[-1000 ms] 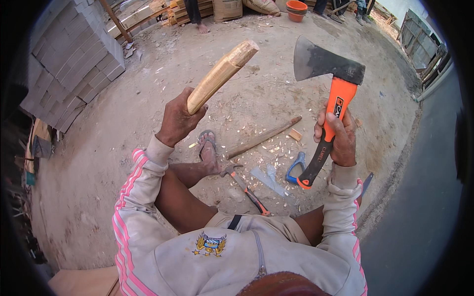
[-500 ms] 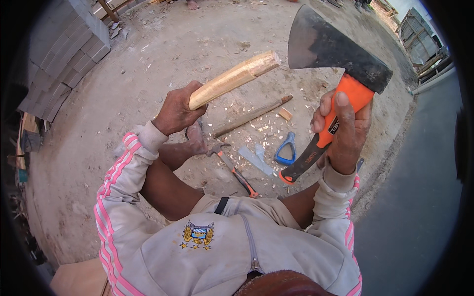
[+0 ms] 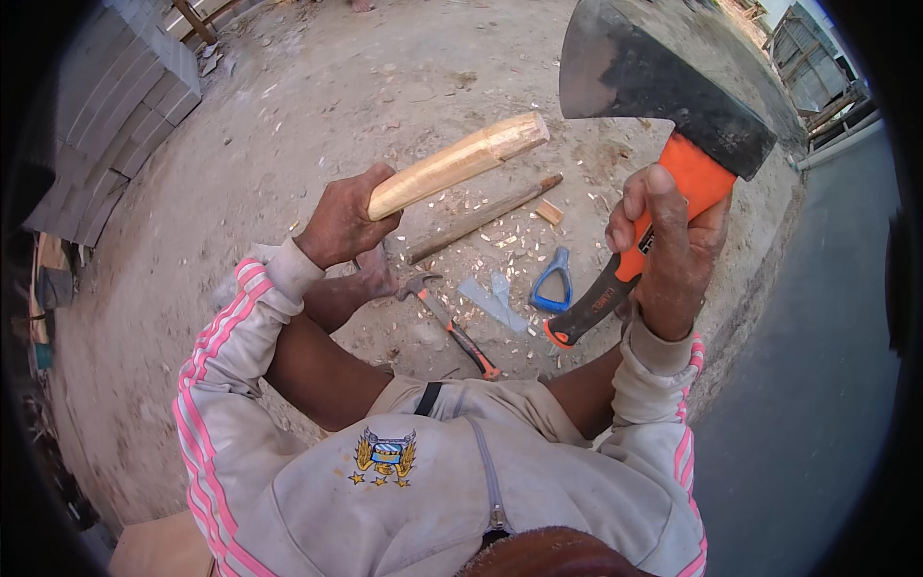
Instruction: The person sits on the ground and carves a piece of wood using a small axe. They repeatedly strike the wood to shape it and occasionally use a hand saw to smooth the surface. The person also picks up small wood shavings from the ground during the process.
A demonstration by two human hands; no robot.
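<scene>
My left hand (image 3: 346, 216) is wrapped round the lower end of a pale, peeled wooden stick (image 3: 452, 166), which slants up to the right and has a stepped cut near its far end. In my right hand (image 3: 678, 255) I grip a hatchet (image 3: 663, 87) by the orange upper part of its handle, with the dark blade raised and pointing left. The blade is apart from the stick. Below them on the ground lies a longer rough wooden pole (image 3: 486, 219). A small wood offcut (image 3: 549, 212) rests beside the pole, among scattered chips.
Between my legs lie a claw hammer (image 3: 450, 327), a blue D-shaped handle (image 3: 553, 282) and a grey-white flat piece (image 3: 493, 303). Stacked grey blocks (image 3: 115, 115) stand at the far left. A smooth grey surface (image 3: 798, 365) runs along the right.
The stick's far end has dipped slightly and turned a little in my left hand. The hatchet has risen slightly and shifted a little right. Both hands keep their hold.
</scene>
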